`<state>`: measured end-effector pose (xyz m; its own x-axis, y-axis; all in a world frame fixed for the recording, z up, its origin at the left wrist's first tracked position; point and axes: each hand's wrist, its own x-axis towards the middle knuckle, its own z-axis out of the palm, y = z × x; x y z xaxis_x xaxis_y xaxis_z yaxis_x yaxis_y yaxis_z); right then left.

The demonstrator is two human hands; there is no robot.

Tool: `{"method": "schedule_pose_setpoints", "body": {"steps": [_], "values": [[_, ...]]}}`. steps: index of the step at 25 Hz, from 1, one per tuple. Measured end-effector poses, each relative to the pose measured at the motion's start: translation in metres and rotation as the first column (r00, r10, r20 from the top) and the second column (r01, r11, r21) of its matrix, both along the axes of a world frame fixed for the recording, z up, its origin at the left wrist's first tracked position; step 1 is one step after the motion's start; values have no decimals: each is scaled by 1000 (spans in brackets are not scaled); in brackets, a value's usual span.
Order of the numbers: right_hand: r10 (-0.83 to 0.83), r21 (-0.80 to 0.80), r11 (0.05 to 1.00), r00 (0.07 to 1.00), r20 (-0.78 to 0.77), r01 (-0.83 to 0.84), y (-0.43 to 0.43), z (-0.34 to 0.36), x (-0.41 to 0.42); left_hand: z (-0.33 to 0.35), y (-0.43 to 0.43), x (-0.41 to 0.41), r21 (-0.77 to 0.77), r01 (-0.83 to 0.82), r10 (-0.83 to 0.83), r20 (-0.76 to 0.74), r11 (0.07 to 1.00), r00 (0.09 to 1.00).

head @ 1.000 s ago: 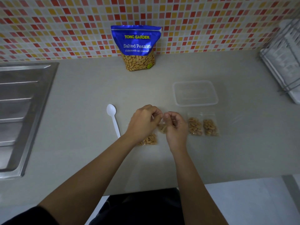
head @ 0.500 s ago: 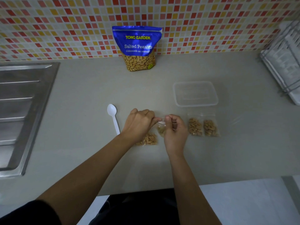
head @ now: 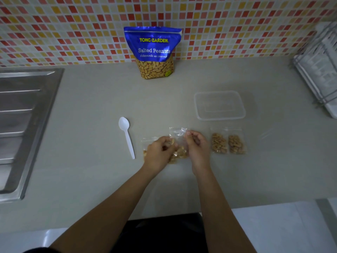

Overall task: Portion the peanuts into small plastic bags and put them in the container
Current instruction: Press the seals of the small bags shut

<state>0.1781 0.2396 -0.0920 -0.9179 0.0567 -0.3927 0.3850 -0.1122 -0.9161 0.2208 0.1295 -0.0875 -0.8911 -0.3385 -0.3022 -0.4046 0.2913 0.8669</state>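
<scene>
Left hand (head: pixel 160 151), right hand (head: pixel 197 146) curled, pinching small bag (head: pixel 177 133) between them.

Steel sink (head: pixel 27 115) left, dish rack (head: pixel 321 70) right

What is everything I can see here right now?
Peanut pouch: one, blue, upright against tiled wall.
Container: one, clear, right of centre.
Spoon: one, white, left of centre.
Filled bags: two, clear, side by side before the container.
Held bag: one, clear, peanuts inside, centre.
Other bag: one, clear, partly hidden left of it.
Sink: one, steel, far left.
Rack: one, white wire, far right.
Left hand: grips held bag.
Right hand: pinches its top.
</scene>
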Motion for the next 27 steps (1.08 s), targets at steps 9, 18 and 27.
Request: {"method": "schedule_pose_setpoints", "body": {"steps": [9, 18, 27], "values": [[82, 894, 422, 976, -201, 149, 70, -18, -29, 4, 23, -16, -405, 176, -133, 133, 897, 982], [175, 829, 543, 984, 41, -132, 71, -12, -30, -1, 28, -16, -555, 306, -208, 234, 774, 950], [174, 204, 968, 978, -119, -147, 70, 7, -13, 33, 9, -39, -276, 235, -282, -147, 932, 948]]}}
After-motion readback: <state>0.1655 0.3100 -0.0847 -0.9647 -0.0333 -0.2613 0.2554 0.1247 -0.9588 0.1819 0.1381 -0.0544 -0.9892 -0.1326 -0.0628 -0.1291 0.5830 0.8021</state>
